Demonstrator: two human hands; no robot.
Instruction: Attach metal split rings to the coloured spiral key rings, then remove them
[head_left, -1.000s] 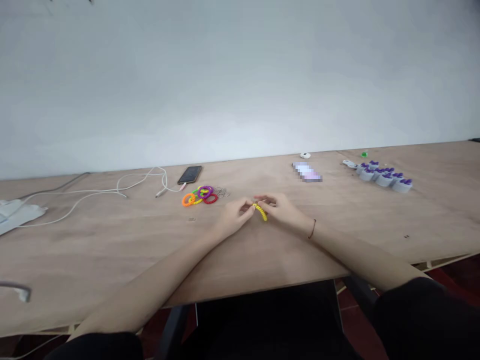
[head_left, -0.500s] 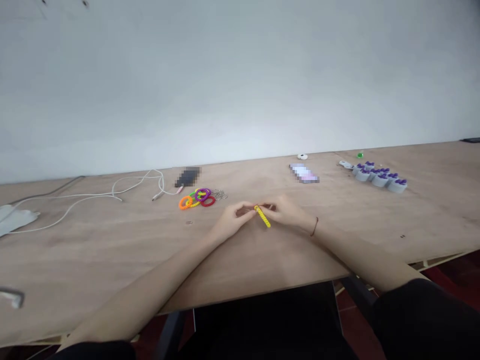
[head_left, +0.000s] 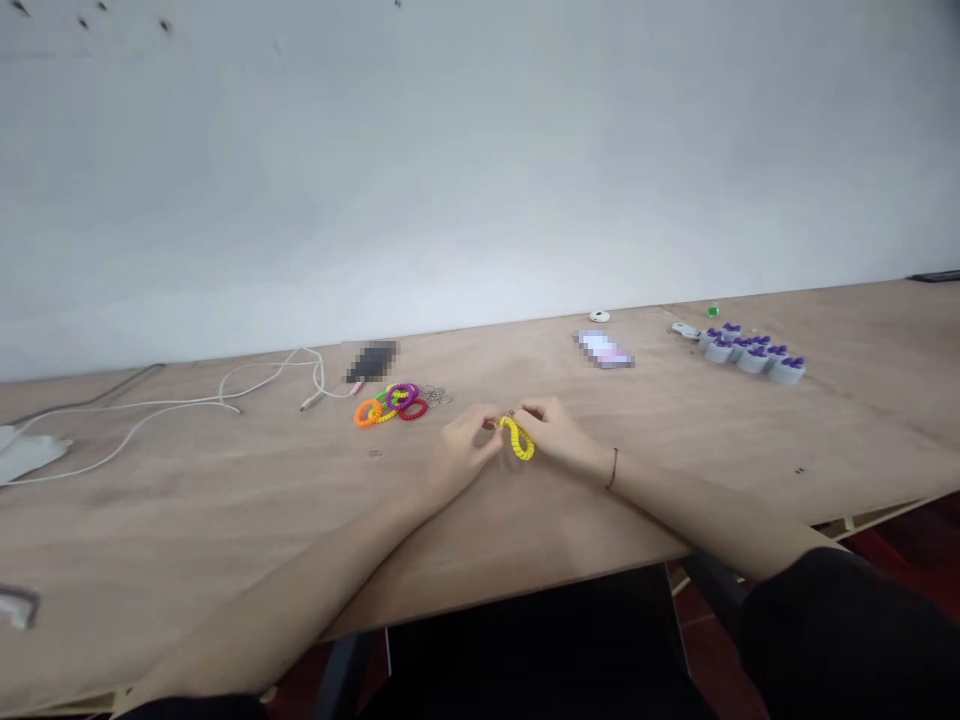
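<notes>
A yellow spiral coil band [head_left: 523,446] hangs in a loop between my hands, just above the table. My left hand [head_left: 470,442] pinches its upper left end between thumb and fingers. My right hand [head_left: 551,425] is closed at its other side, fingertips on the band near a small metallic bit that my fingers partly hide. To the left lies a pile of coil bands: an orange one [head_left: 367,414], a purple one [head_left: 403,397], a red one [head_left: 414,409], and green and yellow ones. Beside the pile are several metal key rings [head_left: 436,396].
Behind the pile lies a blurred dark phone [head_left: 372,361], with white cables [head_left: 225,390] to its left. A light phone [head_left: 604,349] and a white round object [head_left: 599,316] are at the back. Grey cups with purple tops [head_left: 752,360] stand right. The table's front edge [head_left: 510,602] is near me.
The yellow band has turned from a narrow edge-on strip to an open loop between my hands. Both hands have shifted slightly, and the view has moved a little.
</notes>
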